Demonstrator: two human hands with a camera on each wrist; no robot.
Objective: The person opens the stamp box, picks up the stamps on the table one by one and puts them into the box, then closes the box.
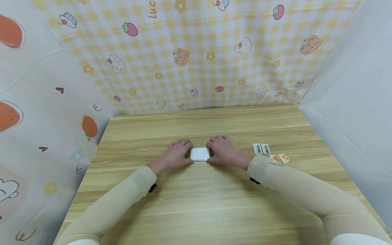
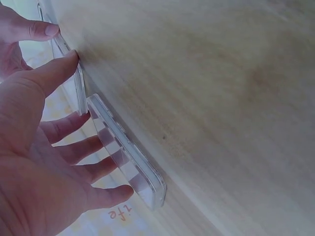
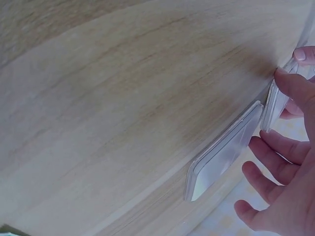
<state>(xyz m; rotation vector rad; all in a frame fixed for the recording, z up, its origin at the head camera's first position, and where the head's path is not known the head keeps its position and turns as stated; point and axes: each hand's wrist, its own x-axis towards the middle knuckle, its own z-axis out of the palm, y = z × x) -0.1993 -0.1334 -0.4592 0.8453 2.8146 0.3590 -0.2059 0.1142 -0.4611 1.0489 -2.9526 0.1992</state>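
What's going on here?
A person's left hand and right hand pinch opposite ends of a small clear-edged white case over the wooden table. Each wrist view shows another clear case near that hand's fingers: left one, right one. Two green-and-white cards and two orange-and-yellow cards lie by the right forearm.

Tabletop [image 1: 199, 204] lies free between forearms [image 1: 114, 202], until the case [image 1: 200, 154].
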